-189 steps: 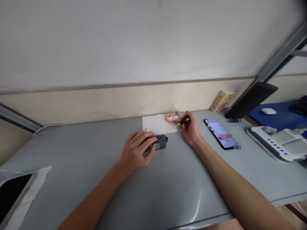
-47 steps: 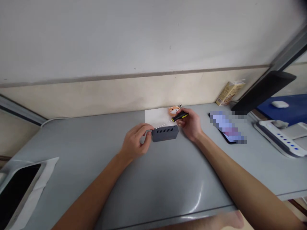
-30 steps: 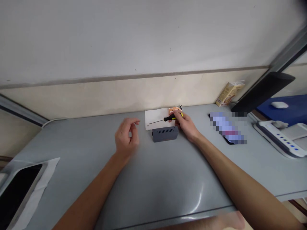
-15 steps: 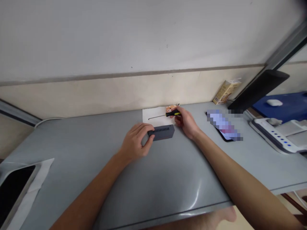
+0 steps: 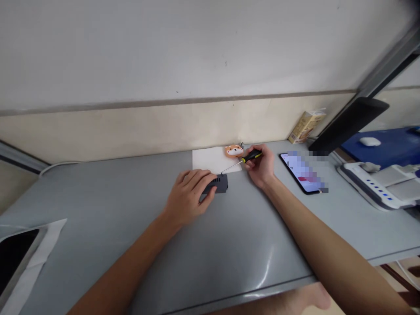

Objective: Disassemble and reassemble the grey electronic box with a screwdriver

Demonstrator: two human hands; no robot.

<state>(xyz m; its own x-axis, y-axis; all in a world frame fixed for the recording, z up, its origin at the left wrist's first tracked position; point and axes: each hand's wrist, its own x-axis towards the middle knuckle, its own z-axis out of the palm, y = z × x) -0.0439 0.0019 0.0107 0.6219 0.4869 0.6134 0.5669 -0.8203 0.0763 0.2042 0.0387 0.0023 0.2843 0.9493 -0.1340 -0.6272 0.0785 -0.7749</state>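
Observation:
On the grey desk (image 5: 131,210) lies a small dark grey box with slotted vents (image 5: 222,185). My left hand (image 5: 190,194) is wrapped over its left part, hiding much of it. In my right hand (image 5: 262,166) is a black and yellow screwdriver (image 5: 252,156), gripped by the handle. Its thin shaft slants down to the left, and the tip is at the box's top near the right end. Whether a screw is on the tip is too small to tell. A white paper (image 5: 210,158) lies just behind the box.
An orange animal-face case (image 5: 234,151) rests on the paper's right side. To the right are a phone (image 5: 300,173), a carton (image 5: 305,127), a black upright object (image 5: 351,124) and a white power strip (image 5: 370,186). A dark-screened device (image 5: 16,253) lies at the left.
The screwdriver tip has come right and down from over the paper to the box's top. My right hand has shifted slightly right, and my left hand covers more of the box.

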